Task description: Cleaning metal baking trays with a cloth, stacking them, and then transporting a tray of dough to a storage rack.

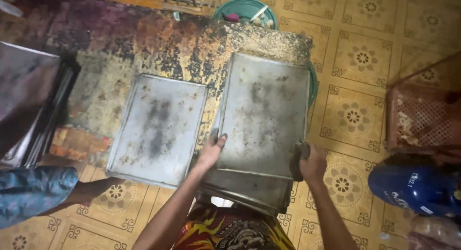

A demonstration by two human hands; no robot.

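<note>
Both hands grip the top tray point(263, 113): left hand point(212, 149) on its near-left edge, right hand point(312, 162) at its near-right corner; its long axis runs away from the person.

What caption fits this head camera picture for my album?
Both hands, left hand and right hand, grip a worn metal tray beside another tray.

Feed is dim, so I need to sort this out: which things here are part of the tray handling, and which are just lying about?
In hand:
- top metal tray, gripped at its near corners by left hand and right hand
- tray stack beneath
- second tray lying flat on the worn table

Lying about:
- green basin
- red crate
- blue helmet
</note>
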